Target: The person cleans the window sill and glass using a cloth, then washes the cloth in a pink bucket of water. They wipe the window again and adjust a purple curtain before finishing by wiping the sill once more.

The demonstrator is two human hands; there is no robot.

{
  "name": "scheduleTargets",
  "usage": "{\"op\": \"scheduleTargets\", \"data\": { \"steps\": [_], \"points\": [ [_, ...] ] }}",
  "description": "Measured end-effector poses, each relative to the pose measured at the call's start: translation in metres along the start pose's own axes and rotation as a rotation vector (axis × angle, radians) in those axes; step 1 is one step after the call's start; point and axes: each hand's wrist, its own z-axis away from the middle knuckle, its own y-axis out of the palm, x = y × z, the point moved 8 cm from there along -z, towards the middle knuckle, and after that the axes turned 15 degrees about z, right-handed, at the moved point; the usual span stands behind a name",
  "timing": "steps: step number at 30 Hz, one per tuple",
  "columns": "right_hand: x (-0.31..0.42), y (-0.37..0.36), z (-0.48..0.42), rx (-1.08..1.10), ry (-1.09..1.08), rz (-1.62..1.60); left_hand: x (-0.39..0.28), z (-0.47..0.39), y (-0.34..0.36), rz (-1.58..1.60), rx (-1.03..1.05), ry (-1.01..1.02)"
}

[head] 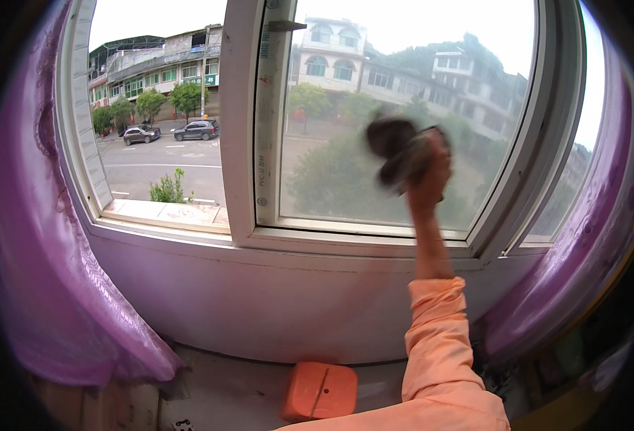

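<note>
My right hand [430, 167] is raised to the window pane [344, 178], its fingers closed on a dark cloth [395, 140]. The cloth is blurred and lies at the right-centre of the hazy glass. An orange sleeve, rolled up on the forearm, reaches up from below. My left hand is out of view. A white window frame [241, 161] surrounds the pane, and the left part of the window stands open to the street.
Purple curtains hang at the left [42, 258] and right [559, 269]. An orange plastic stool [322, 390] stands on the floor below the window. A white sill [317, 248] runs along the wall. Cars, trees and buildings show outside.
</note>
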Motion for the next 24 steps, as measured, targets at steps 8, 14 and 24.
{"op": "scheduleTargets", "data": {
  "steps": [8, 14, 24],
  "points": [
    [0.028, 0.065, 0.052, 0.092, 0.324, -0.432, -0.135, -0.055, -0.015, 0.165, 0.01, 0.077],
    [0.186, 0.036, 0.1, 0.344, -0.4, -0.072, -0.335, -0.13, 0.023, 0.163, 0.06, 0.594],
    [-0.026, 0.027, -0.097, -0.086, 0.403, 0.292, -0.396, -0.294, -0.022, -0.143, -0.441, 1.154]
  ]
}}
